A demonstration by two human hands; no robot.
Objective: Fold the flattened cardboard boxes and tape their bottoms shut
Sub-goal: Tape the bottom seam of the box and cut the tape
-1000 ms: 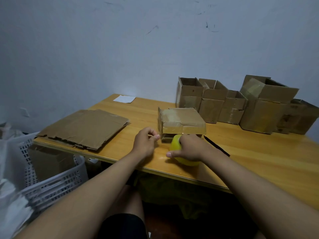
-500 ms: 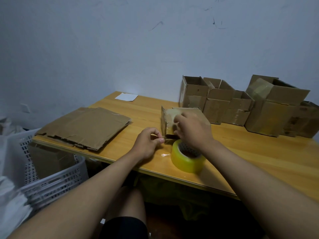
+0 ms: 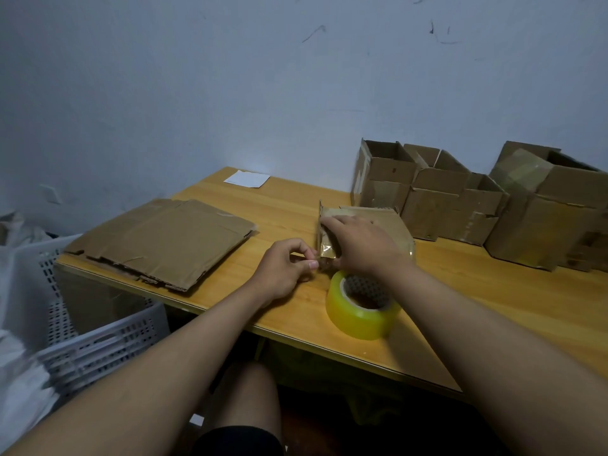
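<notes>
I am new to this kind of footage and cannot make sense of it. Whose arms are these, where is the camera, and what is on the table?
No machine here: a person wears a camera on the head, looking down at their own bare arms. On the yellow wooden table lies a stack of flattened brown cardboard sheets on the left, a yellow roll of clear tape near the front edge, and a row of folded open cardboard boxes along the wall. The right hand presses on a small brown cardboard box lying in the middle. The left hand pinches something small beside it, probably the tape's end; I cannot tell for sure. A white plastic basket stands at the left.
</notes>
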